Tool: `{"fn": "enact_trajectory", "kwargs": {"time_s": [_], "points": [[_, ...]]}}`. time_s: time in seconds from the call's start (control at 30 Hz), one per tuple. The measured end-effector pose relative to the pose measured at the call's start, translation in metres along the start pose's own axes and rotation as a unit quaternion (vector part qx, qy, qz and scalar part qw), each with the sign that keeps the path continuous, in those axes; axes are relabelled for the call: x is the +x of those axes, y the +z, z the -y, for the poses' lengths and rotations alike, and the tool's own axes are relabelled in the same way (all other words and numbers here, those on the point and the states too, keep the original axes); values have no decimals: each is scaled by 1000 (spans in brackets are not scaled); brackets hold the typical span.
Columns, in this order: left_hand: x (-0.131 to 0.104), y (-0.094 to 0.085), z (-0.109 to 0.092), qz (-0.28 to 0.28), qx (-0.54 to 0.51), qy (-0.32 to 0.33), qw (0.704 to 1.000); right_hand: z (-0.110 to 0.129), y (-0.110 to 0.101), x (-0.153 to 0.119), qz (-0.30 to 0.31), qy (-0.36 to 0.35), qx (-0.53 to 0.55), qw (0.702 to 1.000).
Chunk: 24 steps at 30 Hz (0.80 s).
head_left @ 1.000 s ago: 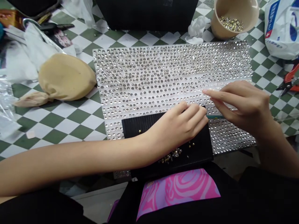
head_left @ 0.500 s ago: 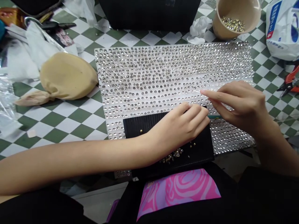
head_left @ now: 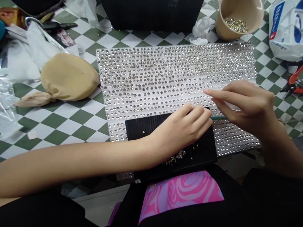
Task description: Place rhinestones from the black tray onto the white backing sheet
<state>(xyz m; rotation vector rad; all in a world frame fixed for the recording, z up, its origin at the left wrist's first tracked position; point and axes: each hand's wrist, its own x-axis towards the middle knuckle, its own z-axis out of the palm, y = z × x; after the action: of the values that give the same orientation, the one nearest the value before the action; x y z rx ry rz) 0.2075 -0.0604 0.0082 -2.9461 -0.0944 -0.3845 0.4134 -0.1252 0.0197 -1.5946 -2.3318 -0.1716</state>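
A white sheet [head_left: 142, 91] covered in rows of shiny rhinestones lies on the checkered cloth. On its lower part rests a black tray [head_left: 203, 151] with a small heap of loose stones [head_left: 178, 155]. My left hand [head_left: 187, 124] lies over the tray, fingers curled and together; what they hold, if anything, is hidden. A thin teal stick [head_left: 219, 118] shows just right of those fingers. My right hand [head_left: 243, 102] hovers over the sheet's right side, with a thin whitish tool [head_left: 200, 91] at its index fingertip.
A beige cup [head_left: 220, 28] of stones and crumpled tissue [head_left: 201, 30] stand behind the sheet. A tan tied pouch [head_left: 69, 77] lies left, red-handled pliers [head_left: 294, 83] and a white plastic pack [head_left: 286, 31] right. A black box [head_left: 153, 14] is at the back.
My right hand has shifted very slightly to the right, its knuckles a little higher. My left hand stays in the same place.
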Motion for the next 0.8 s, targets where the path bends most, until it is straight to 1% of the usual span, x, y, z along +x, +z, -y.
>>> {"fn": "enact_trajectory", "kwargs": {"time_s": [0.2, 0.33, 0.47, 0.57, 0.8], "points": [[0, 1, 0, -2, 0, 0, 1000, 3, 6, 2, 21, 0, 11, 1000], [0, 1, 0, -1, 0, 2, 1000, 4, 7, 2, 28, 1, 9, 1000], [0, 1, -1, -2, 1, 3, 1000, 2, 9, 1, 22, -4, 8, 1000], [0, 1, -1, -1, 1, 2, 1000, 1, 8, -1, 33, 6, 3, 999], [1, 0, -1, 3, 3, 6, 1000, 3, 1, 2, 11, 7, 5, 1000]]}}
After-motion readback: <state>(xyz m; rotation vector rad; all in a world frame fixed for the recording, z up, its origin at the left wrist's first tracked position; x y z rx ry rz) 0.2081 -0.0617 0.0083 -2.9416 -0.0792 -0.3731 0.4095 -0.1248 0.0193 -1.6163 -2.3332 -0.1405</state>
